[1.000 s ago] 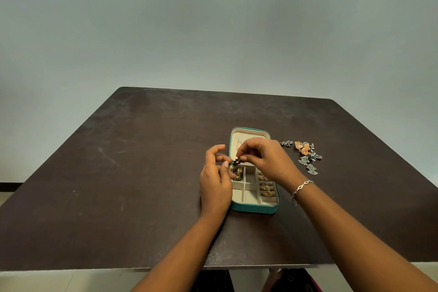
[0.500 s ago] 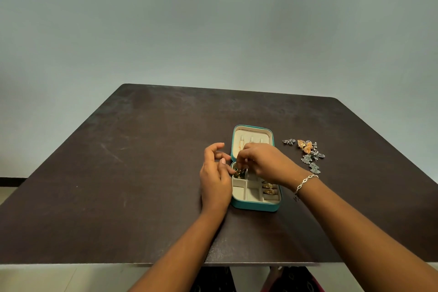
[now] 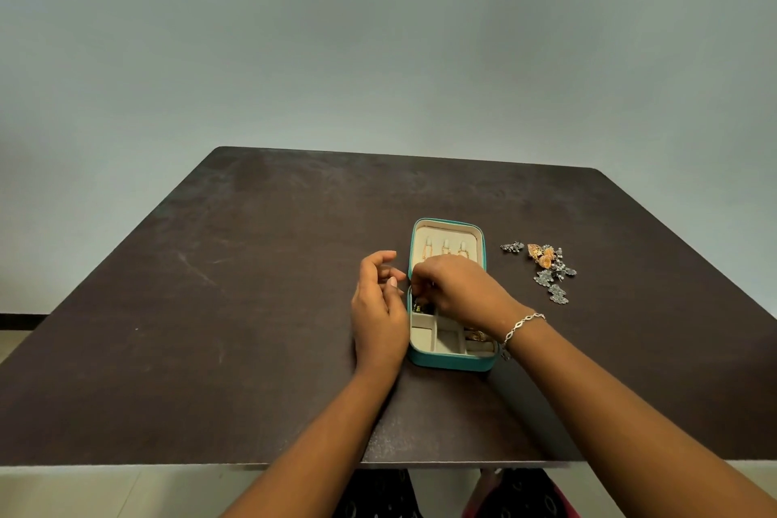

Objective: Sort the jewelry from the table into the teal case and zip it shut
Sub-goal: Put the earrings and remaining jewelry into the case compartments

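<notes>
Now the open case (image 3: 452, 363) sits on the table (image 3: 252, 307), left hand (image 3: 378, 307) loosely curled and empty at its 9 o'clock, right hand (image 3: 458, 290) bunched over a gold piece (image 3: 420, 308) inside, grip unclear, loose jewelry (image 3: 546, 269) at 3 o'clock.

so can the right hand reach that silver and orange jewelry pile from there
Probably yes: the right hand is over the teal case, and the jewelry pile lies to its right on the table with nothing between them.
</notes>
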Demonstrator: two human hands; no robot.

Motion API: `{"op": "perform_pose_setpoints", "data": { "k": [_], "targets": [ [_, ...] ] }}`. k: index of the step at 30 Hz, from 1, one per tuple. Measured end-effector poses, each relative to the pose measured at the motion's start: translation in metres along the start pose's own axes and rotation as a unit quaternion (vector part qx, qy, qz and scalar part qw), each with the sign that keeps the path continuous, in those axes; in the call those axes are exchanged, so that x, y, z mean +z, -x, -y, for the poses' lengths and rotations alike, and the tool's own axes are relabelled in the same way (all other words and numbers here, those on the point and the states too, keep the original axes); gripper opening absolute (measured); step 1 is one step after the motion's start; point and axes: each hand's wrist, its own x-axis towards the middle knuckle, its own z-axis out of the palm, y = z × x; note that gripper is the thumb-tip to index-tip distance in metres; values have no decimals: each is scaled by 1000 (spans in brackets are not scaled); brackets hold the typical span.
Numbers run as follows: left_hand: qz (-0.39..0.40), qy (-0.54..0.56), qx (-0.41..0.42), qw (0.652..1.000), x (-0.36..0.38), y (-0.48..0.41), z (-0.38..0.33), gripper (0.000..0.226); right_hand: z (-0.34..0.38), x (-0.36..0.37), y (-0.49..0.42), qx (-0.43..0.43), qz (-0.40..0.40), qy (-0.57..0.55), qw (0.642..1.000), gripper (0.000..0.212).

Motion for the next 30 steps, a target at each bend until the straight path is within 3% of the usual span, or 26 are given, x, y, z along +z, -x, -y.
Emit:
{"op": "perform_pose_setpoints", "data": {
  "k": [9,13,16,20,26,30],
  "targets": [
    [-9,-16,15,1000,-2,3,0,29,-26,-11,43,-14,-171,-64,983,5],
    [-41,-18,56,997,-3,3,-5,28,-55,-9,84,4,-192,-67,979,7],
    [-43,-15,72,996,3,4,-16,26,-81,-8,110,67,-207,-103,971,14],
    [-18,20,113,993,27,11,-41,18,-113,-8,126,189,-273,-212,919,10],
    [59,52,138,987,82,36,-64,18,-155,0,117,321,-294,-340,834,8],
    [146,28,113,982,124,61,-63,21,-168,3,97,336,-324,-331,820,11]
  ]
}}
